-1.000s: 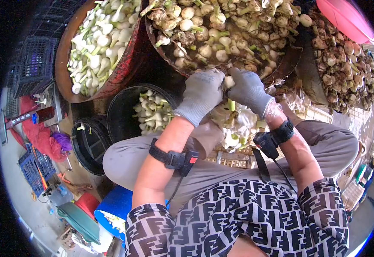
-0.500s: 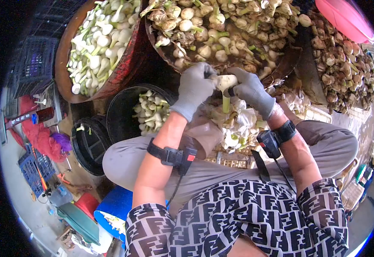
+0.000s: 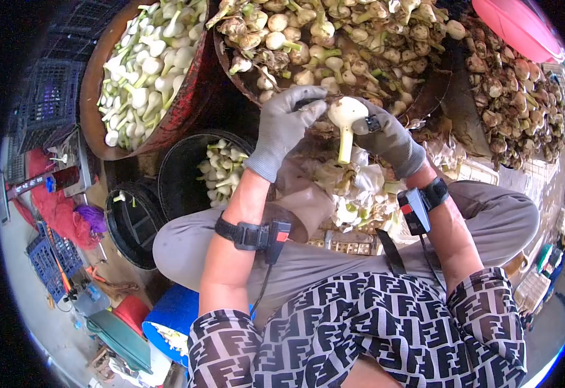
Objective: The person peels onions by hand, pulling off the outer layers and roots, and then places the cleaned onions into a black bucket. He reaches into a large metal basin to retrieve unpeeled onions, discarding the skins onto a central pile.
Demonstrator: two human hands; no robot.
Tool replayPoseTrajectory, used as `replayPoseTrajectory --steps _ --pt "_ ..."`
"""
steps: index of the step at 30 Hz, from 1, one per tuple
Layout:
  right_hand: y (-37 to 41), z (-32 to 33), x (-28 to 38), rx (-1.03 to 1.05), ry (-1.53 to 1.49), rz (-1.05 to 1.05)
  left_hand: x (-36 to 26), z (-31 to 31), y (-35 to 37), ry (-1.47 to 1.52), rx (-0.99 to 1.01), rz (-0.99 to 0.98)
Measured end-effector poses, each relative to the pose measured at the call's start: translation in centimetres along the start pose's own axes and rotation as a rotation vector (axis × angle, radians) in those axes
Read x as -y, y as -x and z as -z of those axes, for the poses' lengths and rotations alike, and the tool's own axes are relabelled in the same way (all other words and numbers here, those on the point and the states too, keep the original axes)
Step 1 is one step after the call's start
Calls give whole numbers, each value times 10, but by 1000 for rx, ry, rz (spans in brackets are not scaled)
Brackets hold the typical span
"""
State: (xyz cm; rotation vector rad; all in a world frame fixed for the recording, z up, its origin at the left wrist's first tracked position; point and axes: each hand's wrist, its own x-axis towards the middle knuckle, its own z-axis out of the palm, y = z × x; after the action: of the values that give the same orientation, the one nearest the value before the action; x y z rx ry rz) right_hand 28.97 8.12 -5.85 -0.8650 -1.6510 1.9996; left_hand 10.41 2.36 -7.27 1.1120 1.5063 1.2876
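A white garlic bulb (image 3: 347, 115) with a short green stem pointing down is held in my gloved right hand (image 3: 386, 141), which also has a small dark tool at the fingers. My gloved left hand (image 3: 284, 129) is just left of the bulb, its fingers apart and curved, with nothing seen between them. Behind both hands, a large round tub (image 3: 247, 90) holds unpeeled garlic in murky water. Below the hands lies a heap of pale peeled skins (image 3: 366, 187).
A rusty red tub (image 3: 95, 110) of peeled garlic stands at upper left, beside a black bucket (image 3: 174, 174) with more bulbs. Unpeeled garlic (image 3: 522, 97) is piled at right near a pink basin (image 3: 515, 26). A blue bucket (image 3: 166, 304) sits at lower left.
My left hand has moved left, away from the bulb, and its fingers have opened. The bulb now shows whiter and more fully in my right hand.
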Motion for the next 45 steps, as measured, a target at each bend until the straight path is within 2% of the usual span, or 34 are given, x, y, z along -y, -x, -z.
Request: replayPoseTrajectory --steps 3,6,7,9,11,13,14,15,16,17,18,19,21,22,23,25,26,29,32,35,36,39,40,42,43,45 --pt "3 2 2 16 -11 -2 -7 -1 -1 -118 84 -104" --pt "-5 6 -8 82 294 108 -13 -1 -1 -387 110 -193" --pt "-2 2 2 29 -105 -179 -14 -2 -1 -488 118 -227" --pt "-6 -1 -17 -19 -379 -239 -15 -4 2 -580 111 -240" --pt "-10 -4 -32 -79 -107 -218 -11 -9 3 -610 88 -300" --pt "4 -2 10 -98 117 -254 -7 -19 3 -556 84 -281" --pt "18 25 8 -101 237 -303 -11 -55 1 -443 101 -340" --pt "4 37 -10 -18 302 -297 -16 -72 -6 -435 70 -375" --pt "-15 7 -25 59 210 -274 -14 -60 -7 -512 25 -376" --pt "-34 -22 -38 137 115 -258 -9 -26 4 -608 15 -356" --pt "-18 -17 -31 104 -17 -318 -8 -13 13 -626 11 -259" --pt "-8 1 -22 -4 -91 -374 -8 -19 6 -576 27 -228" --pt "-2 0 -24 -46 -173 -305 0 -20 5 -568 -97 -228" --pt "4 -20 7 -150 -459 -369 -2 -14 7 -490 -86 -170" --pt "0 -13 -4 -118 -381 -255 8 -12 3 -452 -68 -48" --pt "-1 -5 -23 -54 -233 -30 6 -10 5 -428 -115 12" --pt "2 -1 -25 9 -312 -20 8 -8 4 -413 -147 52" --pt "7 -1 -13 -53 -78 23 19 -3 -4 -305 -252 147" --pt "10 1 -7 -8 -231 -15 25 5 -9 -169 -369 176" --pt "2 5 -30 -85 -418 -154 9 9 -9 253 -475 281" --pt "-1 7 -29 -122 -368 -127 5 14 -9 188 -440 351" --pt "-12 13 -25 -231 -219 -46 5 20 -6 -716 -261 38" --pt "-17 15 -22 -266 -169 -18 -1 15 -5 -795 -134 117" --pt "-23 22 -10 -243 -673 -152 -4 2 -2 -526 115 187" --pt "-28 21 -10 -300 -540 -150 -2 -6 -2 -334 197 226" --pt "-41 10 -9 -410 -273 -145 -2 -19 1 -256 182 206"
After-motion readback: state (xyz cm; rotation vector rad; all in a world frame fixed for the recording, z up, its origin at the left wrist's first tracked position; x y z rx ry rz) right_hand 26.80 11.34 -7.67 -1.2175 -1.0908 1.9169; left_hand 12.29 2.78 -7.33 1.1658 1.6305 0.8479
